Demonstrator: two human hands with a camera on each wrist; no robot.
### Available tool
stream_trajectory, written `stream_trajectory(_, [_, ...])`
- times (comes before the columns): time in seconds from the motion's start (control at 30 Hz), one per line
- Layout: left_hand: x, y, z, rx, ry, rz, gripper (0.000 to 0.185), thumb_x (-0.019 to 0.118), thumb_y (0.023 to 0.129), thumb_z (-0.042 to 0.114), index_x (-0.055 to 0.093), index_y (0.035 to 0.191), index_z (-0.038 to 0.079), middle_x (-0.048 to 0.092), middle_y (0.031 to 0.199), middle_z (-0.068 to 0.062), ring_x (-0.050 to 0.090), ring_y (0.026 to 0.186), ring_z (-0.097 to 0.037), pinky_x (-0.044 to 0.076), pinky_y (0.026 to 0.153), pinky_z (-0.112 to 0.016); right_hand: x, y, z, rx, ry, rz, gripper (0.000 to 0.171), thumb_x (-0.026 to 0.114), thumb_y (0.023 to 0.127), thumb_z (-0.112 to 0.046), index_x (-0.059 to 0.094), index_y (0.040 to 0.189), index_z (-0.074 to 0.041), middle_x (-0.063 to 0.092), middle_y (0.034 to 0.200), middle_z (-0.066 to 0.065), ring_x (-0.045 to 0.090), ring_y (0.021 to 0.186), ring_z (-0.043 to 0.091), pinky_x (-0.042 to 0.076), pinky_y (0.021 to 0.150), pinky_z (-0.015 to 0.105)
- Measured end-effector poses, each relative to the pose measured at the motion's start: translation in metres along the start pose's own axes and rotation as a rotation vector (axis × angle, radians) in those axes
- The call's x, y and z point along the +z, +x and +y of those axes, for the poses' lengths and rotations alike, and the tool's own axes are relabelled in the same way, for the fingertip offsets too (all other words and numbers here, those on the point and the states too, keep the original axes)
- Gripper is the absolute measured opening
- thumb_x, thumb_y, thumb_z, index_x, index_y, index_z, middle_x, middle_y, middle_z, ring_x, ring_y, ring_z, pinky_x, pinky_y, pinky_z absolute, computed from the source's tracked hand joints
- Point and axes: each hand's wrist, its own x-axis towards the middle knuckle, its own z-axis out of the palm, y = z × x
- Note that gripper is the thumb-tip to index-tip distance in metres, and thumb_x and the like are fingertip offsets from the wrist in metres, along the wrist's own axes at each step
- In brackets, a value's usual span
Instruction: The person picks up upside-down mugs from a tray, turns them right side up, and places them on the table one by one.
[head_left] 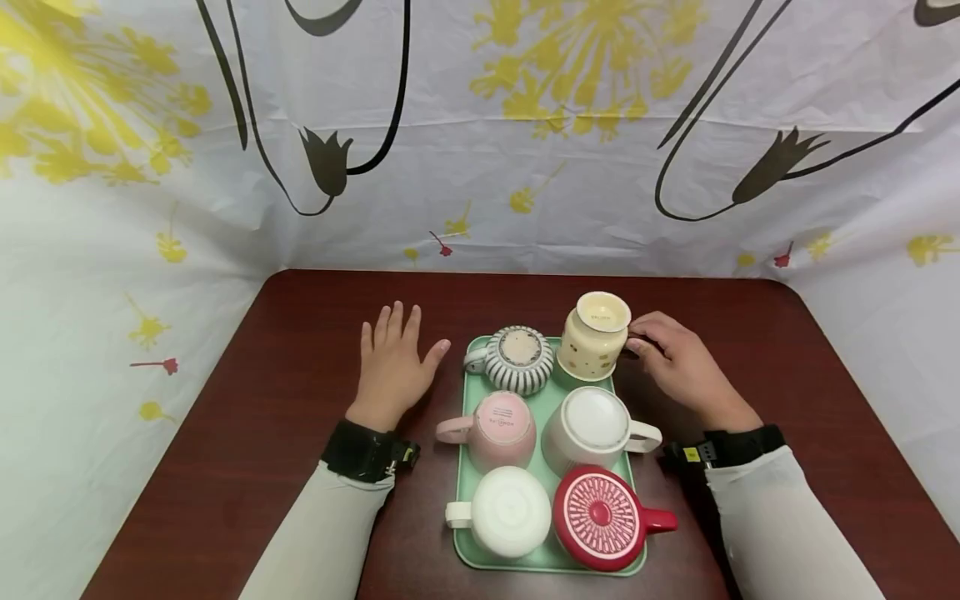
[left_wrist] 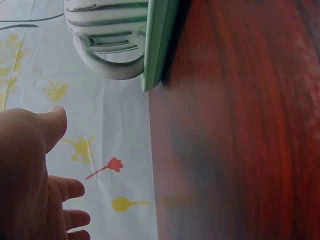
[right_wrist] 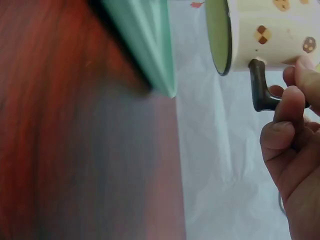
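My right hand (head_left: 678,362) pinches the dark handle (right_wrist: 261,87) of a cream mug (head_left: 592,343) with a cookie pattern. This mug is upside down at the far right corner of a green tray (head_left: 471,483); in the right wrist view its rim stands apart from the tray edge. My left hand (head_left: 395,367) is spread with straight fingers, left of the tray, holding nothing. Nearest to it is a striped mug (head_left: 517,360), upside down, its handle pointing left. A pink mug (head_left: 501,433) sits below that one, also inverted.
Also upside down on the tray are a white mug (head_left: 592,429) with its handle to the right, another white mug (head_left: 510,512) with its handle to the left, and a red mug (head_left: 600,517). The dark wooden table (head_left: 247,467) meets a patterned cloth (head_left: 450,150) at its back edge.
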Motion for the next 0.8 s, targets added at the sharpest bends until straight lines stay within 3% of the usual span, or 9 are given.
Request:
stream_trajectory(0.17, [0.002, 0.001, 0.001, -0.001, 0.009, 0.003, 0.083, 0.047, 0.104, 0.062, 0.024, 0.166, 0.012, 0.016, 0.173, -0.019, 0.009, 0.162, -0.038, 0.002, 0.129, -0.062, -0.007, 0.000, -0.012, 0.109, 0.094, 0.001, 0.013, 0.057, 0.108, -0.016, 0.068, 0.113, -0.012, 0.064, 0.100, 0.002, 0.059, 0.074, 0.013, 0.049, 0.066, 0.020])
stream_trajectory(0.4, [0.002, -0.001, 0.001, -0.005, 0.018, 0.004, 0.083, 0.047, 0.104, 0.062, 0.024, 0.166, 0.012, 0.016, 0.173, -0.019, 0.009, 0.162, -0.038, 0.003, 0.130, -0.062, -0.015, 0.013, -0.028, 0.149, 0.304, -0.056, 0.018, 0.052, 0.110, -0.016, 0.066, 0.109, -0.005, 0.064, 0.091, 0.005, 0.058, 0.068, 0.016, 0.052, 0.063, 0.025])
stream_trajectory(0.53, [0.002, 0.000, 0.000, 0.002, -0.006, 0.016, 0.083, 0.050, 0.104, 0.059, 0.024, 0.165, 0.010, 0.017, 0.173, -0.019, 0.013, 0.161, -0.038, 0.006, 0.130, -0.061, -0.020, 0.026, -0.037, 0.198, 0.567, -0.124, 0.023, 0.050, 0.111, -0.019, 0.061, 0.103, 0.000, 0.061, 0.087, 0.001, 0.053, 0.064, 0.017, 0.049, 0.062, 0.028])
stream_trajectory(0.67, [0.003, 0.001, -0.001, 0.002, -0.048, 0.048, 0.081, 0.056, 0.104, 0.053, 0.028, 0.164, 0.007, 0.026, 0.169, -0.021, 0.025, 0.157, -0.040, 0.026, 0.126, -0.059, -0.023, 0.038, -0.047, 0.267, 0.876, -0.202, 0.027, 0.052, 0.110, -0.024, 0.058, 0.099, -0.001, 0.059, 0.085, 0.000, 0.047, 0.061, 0.014, 0.042, 0.061, 0.029])
stream_trajectory(0.8, [0.002, 0.002, 0.000, -0.007, -0.083, 0.079, 0.077, 0.060, 0.103, 0.048, 0.034, 0.161, 0.004, 0.036, 0.163, -0.022, 0.037, 0.150, -0.040, 0.041, 0.117, -0.057, -0.022, 0.047, -0.054, 0.322, 1.087, -0.284, 0.024, 0.050, 0.111, -0.024, 0.058, 0.098, -0.006, 0.059, 0.087, -0.002, 0.044, 0.061, 0.010, 0.032, 0.060, 0.028])
